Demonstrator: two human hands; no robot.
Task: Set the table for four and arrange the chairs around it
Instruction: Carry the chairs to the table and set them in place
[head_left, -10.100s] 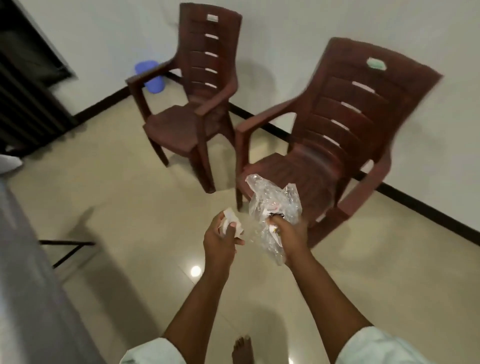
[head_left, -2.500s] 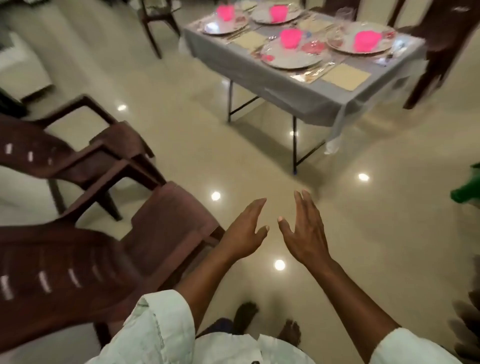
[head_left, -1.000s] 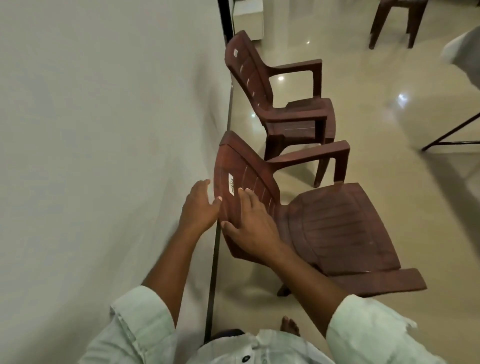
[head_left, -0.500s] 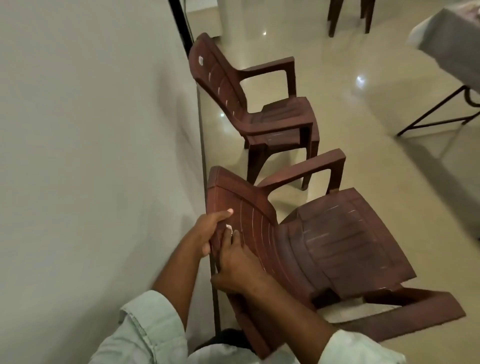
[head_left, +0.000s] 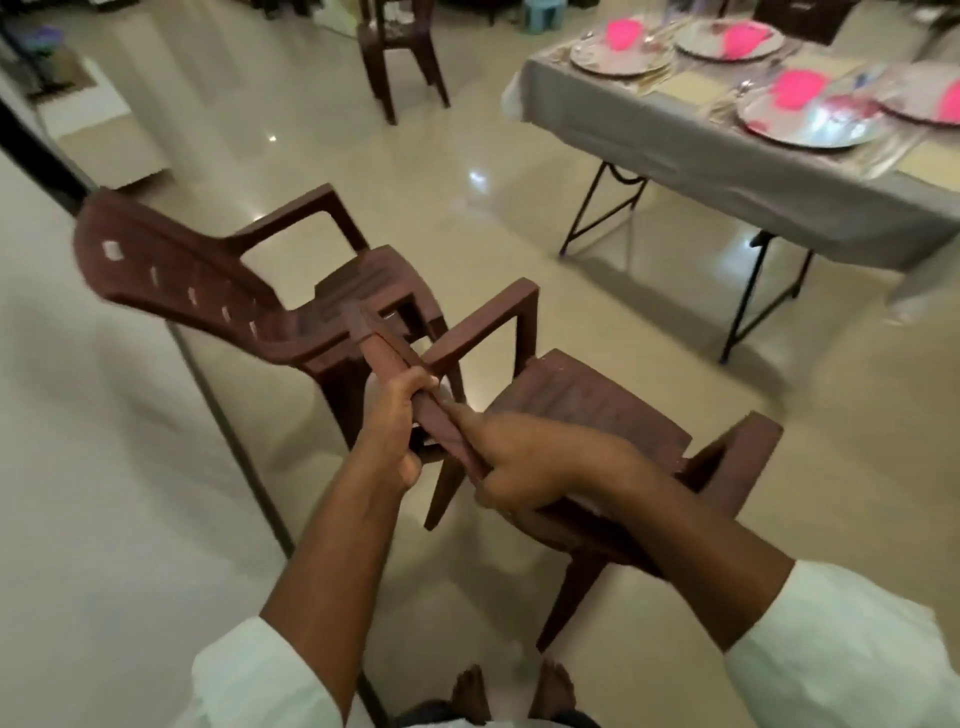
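A brown plastic armchair hangs tilted above the floor right in front of me. My left hand and my right hand both grip the top edge of its backrest. A second brown armchair stands just behind it by the wall. At the upper right is the table under a grey cloth, laid with silver plates, pink folded napkins and tan mats. A third brown chair stands at the table's far left end.
A white wall with a dark skirting strip runs along the left. My bare feet are on the glossy beige floor below the chair. The table's black folding legs stand to the right, with open floor between them and me.
I have lifted the near chair by its backrest and swung away from the wall toward the table. Before that my hands only rested on and closed round the backrest top.
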